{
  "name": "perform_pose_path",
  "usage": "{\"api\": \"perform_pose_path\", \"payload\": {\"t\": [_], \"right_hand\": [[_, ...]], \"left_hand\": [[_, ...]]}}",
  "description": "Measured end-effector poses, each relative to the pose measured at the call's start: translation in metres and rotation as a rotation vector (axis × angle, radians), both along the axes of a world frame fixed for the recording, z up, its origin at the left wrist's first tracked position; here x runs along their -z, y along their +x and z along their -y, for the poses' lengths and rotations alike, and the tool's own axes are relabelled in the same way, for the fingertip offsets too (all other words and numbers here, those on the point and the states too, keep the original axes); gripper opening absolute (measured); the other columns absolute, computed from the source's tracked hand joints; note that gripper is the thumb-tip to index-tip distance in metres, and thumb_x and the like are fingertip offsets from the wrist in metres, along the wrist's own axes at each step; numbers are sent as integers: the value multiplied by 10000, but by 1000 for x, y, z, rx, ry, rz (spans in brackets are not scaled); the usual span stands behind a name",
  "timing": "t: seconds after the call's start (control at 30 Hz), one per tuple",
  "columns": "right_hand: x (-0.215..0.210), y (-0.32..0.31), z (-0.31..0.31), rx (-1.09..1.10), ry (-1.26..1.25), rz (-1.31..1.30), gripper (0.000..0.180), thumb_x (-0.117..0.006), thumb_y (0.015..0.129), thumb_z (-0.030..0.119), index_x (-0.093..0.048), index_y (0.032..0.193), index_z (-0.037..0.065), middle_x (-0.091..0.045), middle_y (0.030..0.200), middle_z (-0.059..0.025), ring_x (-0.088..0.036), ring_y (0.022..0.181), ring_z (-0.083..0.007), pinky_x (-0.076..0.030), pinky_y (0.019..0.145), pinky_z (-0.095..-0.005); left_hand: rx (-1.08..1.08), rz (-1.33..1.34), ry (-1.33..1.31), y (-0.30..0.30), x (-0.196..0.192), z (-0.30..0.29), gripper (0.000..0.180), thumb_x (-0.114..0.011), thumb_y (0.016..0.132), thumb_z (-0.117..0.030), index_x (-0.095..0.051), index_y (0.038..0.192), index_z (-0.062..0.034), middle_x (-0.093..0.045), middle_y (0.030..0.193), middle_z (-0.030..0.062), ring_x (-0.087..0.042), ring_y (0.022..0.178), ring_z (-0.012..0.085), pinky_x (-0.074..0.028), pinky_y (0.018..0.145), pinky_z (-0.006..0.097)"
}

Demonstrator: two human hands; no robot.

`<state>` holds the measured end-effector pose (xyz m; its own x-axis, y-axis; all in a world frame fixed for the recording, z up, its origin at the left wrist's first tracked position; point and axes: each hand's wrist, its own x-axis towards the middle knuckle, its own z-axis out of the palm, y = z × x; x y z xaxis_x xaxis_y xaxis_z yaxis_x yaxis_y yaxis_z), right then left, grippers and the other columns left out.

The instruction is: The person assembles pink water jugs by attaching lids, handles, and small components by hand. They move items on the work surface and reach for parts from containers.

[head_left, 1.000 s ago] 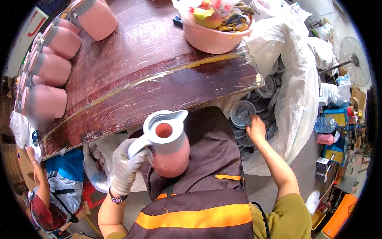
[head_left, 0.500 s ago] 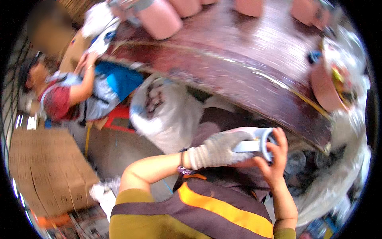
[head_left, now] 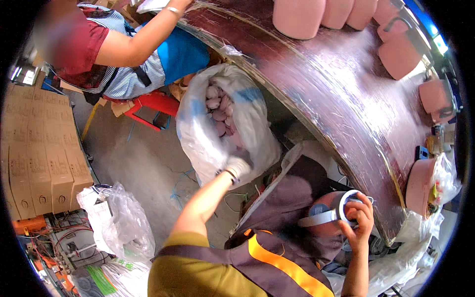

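- Hands work apart: the left hand (head_left: 238, 167), in a pale glove, is stretched forward and up on a nearly straight bare arm, reaching the mouth of a big white sack (head_left: 225, 123) beside the worktop (head_left: 341, 94).
- Left fingers curl at the sack's rim, touching the plastic; whether they grip anything inside I cannot tell.
- Sack stands open on the floor (head_left: 143, 158), full of small pink pieces (head_left: 220, 106).
- Right hand (head_left: 357, 215), bare, is drawn in close to the body with the elbow bent, forearm rising from the lower edge.
- Right fingers are closed round the white top of a pink jug (head_left: 329, 220), which lies tilted on its side in the lap, against the brown apron (head_left: 292, 198).
- Jug sits just under the worktop's curved edge.
- More pink jugs (head_left: 396, 54) stand in a row on the worktop.
- Another person in a red-sleeved top (head_left: 84, 44) leans on the worktop's far end.
- Cardboard boxes (head_left: 39, 168) are stacked at the left.
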<state>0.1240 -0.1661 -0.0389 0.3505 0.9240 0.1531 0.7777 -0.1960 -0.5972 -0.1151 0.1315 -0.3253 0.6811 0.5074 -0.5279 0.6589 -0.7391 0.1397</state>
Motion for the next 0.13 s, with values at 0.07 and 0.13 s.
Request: {"api": "perform_pose_path", "payload": {"t": [0.07,0.13], "right_hand": [[8,2,-10,64,-24,-28,295,-770,652,163,-494,688,68,-658,984,-95,-525,1177,-359,-392,977,-467],[9,7,-21,68,-49,-35,297,-761,663,192,-492,686,71,-656,1003,-100,-514,1193,-356,-377,988,-476]], "left_hand": [[-87,-1,-234,1,-29,13,404,-534,839,-352,-634,1127,-86,-581,1238,204,-563,1130,339,-431,977,430],[-195,-1,-381,5,-49,-7,480,-529,849,-386,-571,1232,-102,-544,1304,184,-525,1191,327,-410,1005,424]]}}
